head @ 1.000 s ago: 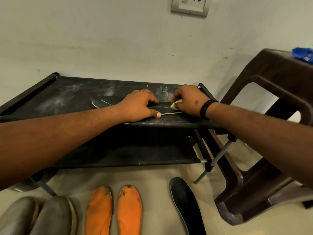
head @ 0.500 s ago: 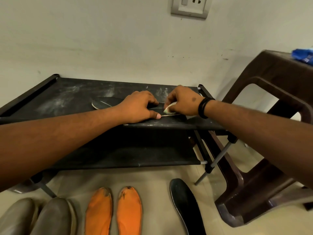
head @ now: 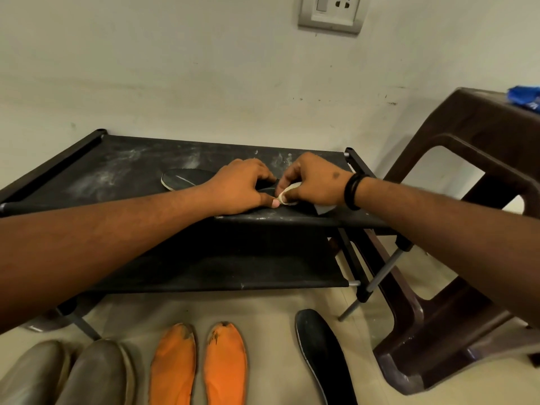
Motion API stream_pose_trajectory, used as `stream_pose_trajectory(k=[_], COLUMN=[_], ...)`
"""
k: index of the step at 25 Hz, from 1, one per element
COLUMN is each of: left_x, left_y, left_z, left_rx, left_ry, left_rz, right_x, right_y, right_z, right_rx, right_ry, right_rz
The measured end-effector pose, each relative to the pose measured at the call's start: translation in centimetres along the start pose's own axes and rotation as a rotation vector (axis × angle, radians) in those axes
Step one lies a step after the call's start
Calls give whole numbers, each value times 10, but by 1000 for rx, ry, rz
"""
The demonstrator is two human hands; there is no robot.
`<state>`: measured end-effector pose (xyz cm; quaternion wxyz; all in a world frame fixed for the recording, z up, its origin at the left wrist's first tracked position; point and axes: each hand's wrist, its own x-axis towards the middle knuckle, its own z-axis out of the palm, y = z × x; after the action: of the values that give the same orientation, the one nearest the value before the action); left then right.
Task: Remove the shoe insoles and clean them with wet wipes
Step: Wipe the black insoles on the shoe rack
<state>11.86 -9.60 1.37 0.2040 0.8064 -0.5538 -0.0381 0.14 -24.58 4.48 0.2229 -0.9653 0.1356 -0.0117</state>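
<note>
While the right hand (head: pixel 314 182) pinches a crumpled, off-white wet wipe (head: pixel 287 194) between thumb and curled fingers and presses it onto a dark insole (head: pixel 187 181), the left hand (head: pixel 244 187) lies flat over the middle of that insole, fingers spread, pinning it to the top shelf of a black fabric shoe rack (head: pixel 122 171). Only the rounded end of the insole shows, past the left wrist; the rest is hidden under both hands. A pale scrap (head: pixel 323 209) peeks out beneath the right wrist, likely more of the wipe.

Judging by the layout, removal looks finished and the wiping is under way: 2 orange insoles (head: pixel 198 366) lie side by side on the floor, and 1 black insole (head: pixel 323 358) lies just to their right. Whether those 3 have been wiped cannot be told; the orange ones carry dark smudges at their tips. A pair of grey shoes (head: pixel 67 375) stands at the lower left.

Dusty white streaks mark the rack's top shelf. Beige tile covers the floor, a brown plastic stool (head: pixel 455 200) stands to the right with a blue packet (head: pixel 526 96) on top, and a wall socket (head: pixel 331 13) sits on the pale wall above.
</note>
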Motion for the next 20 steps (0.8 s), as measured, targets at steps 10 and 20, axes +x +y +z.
stream_pose_trajectory(k=[10, 20], left_x=[1, 4], left_y=[2, -2], left_z=[1, 3], left_rx=[-5, -12], left_ry=[-6, 20], left_rz=[-17, -15], right_x=[5, -13], right_y=[0, -5], right_z=[2, 2], right_rx=[-214, -58], right_ry=[146, 47], right_rz=[35, -88])
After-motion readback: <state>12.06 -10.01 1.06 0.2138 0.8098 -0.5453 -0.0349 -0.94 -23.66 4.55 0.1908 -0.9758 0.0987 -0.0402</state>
